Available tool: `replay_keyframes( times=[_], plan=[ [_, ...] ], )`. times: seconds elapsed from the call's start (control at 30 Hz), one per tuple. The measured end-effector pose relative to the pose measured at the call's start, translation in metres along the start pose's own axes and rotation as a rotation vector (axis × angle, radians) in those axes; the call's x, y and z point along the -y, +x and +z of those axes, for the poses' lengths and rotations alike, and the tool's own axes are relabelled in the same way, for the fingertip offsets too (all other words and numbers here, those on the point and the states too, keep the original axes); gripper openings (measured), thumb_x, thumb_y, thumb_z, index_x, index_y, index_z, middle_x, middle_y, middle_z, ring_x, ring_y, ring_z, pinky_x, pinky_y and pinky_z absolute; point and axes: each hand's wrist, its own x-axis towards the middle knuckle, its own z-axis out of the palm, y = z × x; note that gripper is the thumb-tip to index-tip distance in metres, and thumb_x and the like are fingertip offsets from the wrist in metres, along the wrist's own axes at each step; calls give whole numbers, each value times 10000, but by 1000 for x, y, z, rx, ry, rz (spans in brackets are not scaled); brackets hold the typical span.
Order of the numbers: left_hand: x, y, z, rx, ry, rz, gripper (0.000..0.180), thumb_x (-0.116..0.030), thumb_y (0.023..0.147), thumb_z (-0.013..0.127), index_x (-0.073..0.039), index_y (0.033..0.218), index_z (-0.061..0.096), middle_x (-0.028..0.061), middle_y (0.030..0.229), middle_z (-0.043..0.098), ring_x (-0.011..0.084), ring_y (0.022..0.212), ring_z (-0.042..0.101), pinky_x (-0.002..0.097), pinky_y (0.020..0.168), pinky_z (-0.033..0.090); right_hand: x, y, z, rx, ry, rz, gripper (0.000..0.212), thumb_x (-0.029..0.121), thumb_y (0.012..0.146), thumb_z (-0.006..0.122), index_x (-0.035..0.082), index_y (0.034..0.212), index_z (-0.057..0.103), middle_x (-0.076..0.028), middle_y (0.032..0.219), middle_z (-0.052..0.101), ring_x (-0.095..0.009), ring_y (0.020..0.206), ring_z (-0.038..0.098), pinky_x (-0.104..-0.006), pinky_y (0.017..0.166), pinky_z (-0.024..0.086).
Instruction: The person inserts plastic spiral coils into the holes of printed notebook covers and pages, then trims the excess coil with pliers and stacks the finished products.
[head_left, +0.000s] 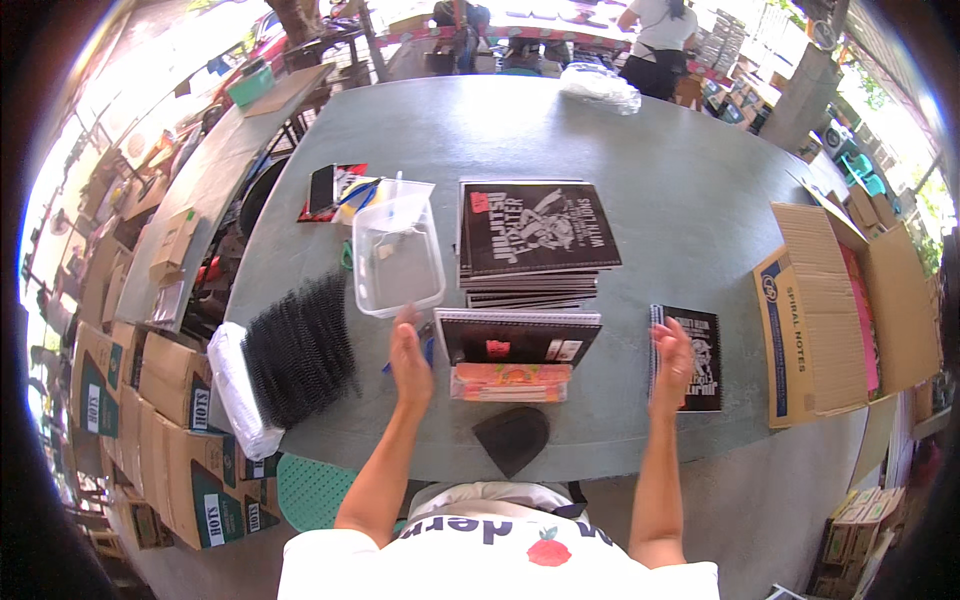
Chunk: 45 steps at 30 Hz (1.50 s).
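Note:
My left hand (410,362) is held upright with its fingers stretched out, just left of a black-covered spiral notebook (470,338) and holding nothing. That notebook stands tilted on the table, with an orange clear-wrapped packet (511,383) against its near side. My right hand (672,365) is open with loosely bent fingers, over another black spiral notebook (705,375) lying flat; whether it touches the cover I cannot tell. Behind the tilted notebook rises a stack of black printed notebooks (540,230). A dark round-ended flat piece (512,440) lies nearest my body.
Left on the grey-green table (690,190) are a clear plastic tub (400,265), black spiral coils (300,345) and a clear plastic roll (240,395). An opened cardboard box (815,310) stands right. Crumpled plastic (600,88) lies at the far edge, near another person (660,40).

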Motion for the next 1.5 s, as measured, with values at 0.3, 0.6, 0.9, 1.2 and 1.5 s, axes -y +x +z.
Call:
replay_keyframes(
  times=[0.3, 0.6, 0.9, 1.2, 1.5],
  plan=[
    [-40, -26, 42, -33, -142, -18, 300, -306, 947, 496, -35, 823, 466, -20, 736, 447, 76, 713, 395, 243, 655, 383, 46, -17, 125, 80, 303, 134, 160, 137, 863, 505, 12, 901, 598, -17, 854, 571, -94, 817, 482, -238, 720, 390],
    [-55, -32, -13, -44, 375, 284, 429, -412, 932, 456, -42, 1144, 506, 163, 1053, 524, 296, 1021, 478, 390, 893, 369, 93, -30, 126, -145, 42, -302, 302, 230, 914, 453, -11, 1062, 558, -123, 1096, 562, -225, 994, 518, -347, 884, 391],
    [-76, -81, -47, -225, 337, 210, 338, -225, 888, 567, -35, 1155, 483, 161, 1079, 486, 314, 1073, 446, 392, 928, 361, 172, -94, 131, 468, 55, -893, 313, 245, 907, 492, -18, 1070, 541, -154, 1100, 553, -273, 1005, 519, -399, 895, 394],
    [-76, -146, -68, -250, 342, -96, 290, -193, 877, 567, -50, 1122, 509, 144, 985, 508, 240, 835, 571, 366, 743, 459, 177, -125, 145, 716, 160, -949, 295, 216, 904, 503, -15, 1084, 538, -158, 1108, 555, -274, 1000, 532, -395, 888, 406],
    [-42, -152, -66, -176, 536, -90, 221, -181, 839, 571, -38, 1007, 568, 170, 961, 557, 324, 865, 574, 402, 764, 463, 167, -109, 130, 715, 164, -999, 281, 187, 900, 514, -11, 1099, 534, -162, 1116, 558, -275, 995, 544, -391, 882, 417]
  ],
)
